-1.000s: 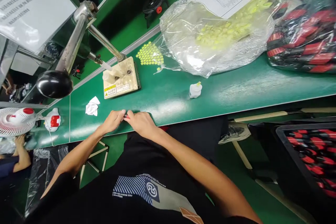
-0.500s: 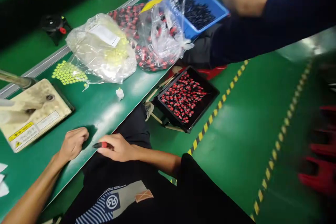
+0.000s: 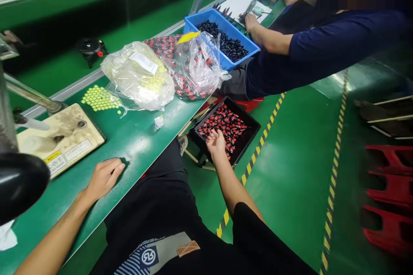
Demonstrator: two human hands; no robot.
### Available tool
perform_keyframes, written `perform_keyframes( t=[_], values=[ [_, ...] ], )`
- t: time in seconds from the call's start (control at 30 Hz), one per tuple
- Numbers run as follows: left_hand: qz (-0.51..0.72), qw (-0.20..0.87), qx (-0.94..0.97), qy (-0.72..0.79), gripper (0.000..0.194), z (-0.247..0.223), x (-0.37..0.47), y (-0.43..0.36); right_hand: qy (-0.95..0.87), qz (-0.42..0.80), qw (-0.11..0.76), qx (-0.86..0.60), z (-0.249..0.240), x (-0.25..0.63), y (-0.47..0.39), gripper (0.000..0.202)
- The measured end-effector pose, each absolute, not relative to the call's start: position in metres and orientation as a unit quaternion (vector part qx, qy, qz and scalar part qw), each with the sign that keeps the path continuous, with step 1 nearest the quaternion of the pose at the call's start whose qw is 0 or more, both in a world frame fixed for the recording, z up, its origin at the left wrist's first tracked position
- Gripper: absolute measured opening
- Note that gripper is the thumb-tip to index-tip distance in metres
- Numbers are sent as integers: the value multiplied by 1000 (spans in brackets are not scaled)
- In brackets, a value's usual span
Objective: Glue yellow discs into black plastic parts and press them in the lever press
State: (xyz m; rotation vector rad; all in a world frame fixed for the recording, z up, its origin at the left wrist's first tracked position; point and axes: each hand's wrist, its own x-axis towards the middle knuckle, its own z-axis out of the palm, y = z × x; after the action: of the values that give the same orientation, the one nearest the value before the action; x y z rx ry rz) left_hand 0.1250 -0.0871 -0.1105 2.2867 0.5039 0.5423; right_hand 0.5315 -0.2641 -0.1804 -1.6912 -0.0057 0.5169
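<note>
My left hand [image 3: 106,177] rests closed on the green table [image 3: 138,150], its fingers curled under; whatever they hold, if anything, is hidden. My right hand [image 3: 216,142] is over the black bin [image 3: 248,137], fingers loosely bent and apart, with no piece visible in it. Inside that bin lie many small red-and-black pieces [image 3: 227,116] with pointed black ends. Several yellow-green discs [image 3: 100,98] are spread on the table beside a clear bag [image 3: 124,64] of similar yellow pieces. Behind it sits another clear bag [image 3: 190,90] with red-and-black parts.
A cream machine base [image 3: 72,135] stands at the left, near a dark rounded object [image 3: 22,187]. A crumpled white scrap [image 3: 158,122] lies near the table edge. Beyond are a blue bin [image 3: 222,62] of black parts and a co-worker's arm [image 3: 274,41]. Red stools [image 3: 387,189] stand right.
My right hand has moved right from the table edge to the black bin; the red-and-black piece it held no longer shows in it. My left hand stays closed on the table. The view has shifted.
</note>
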Motion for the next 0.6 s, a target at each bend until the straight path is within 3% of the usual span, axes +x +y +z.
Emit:
perform_keyframes(
  t=[0.17, 0.33, 0.4, 0.47, 0.6],
  values=[
    [203, 428, 848, 238, 50, -113, 130, -93, -118, 167, 646, -735, -186, 431, -230, 46],
    [152, 432, 848, 266, 58, -101, 137, -102, -344, 224, 655, -635, -158, 354, -218, 26],
    [107, 458, 846, 253, 50, -91, 125, -90, -544, 189, 574, -582, -156, 343, -205, 12],
    [73, 495, 831, 242, 43, -73, 101, -79, -667, 118, 508, -532, -157, 334, -192, 12],
    [82, 537, 781, 309, 48, -28, 30, -59, -732, 11, 449, -513, -159, 324, -184, 10]
  ],
)
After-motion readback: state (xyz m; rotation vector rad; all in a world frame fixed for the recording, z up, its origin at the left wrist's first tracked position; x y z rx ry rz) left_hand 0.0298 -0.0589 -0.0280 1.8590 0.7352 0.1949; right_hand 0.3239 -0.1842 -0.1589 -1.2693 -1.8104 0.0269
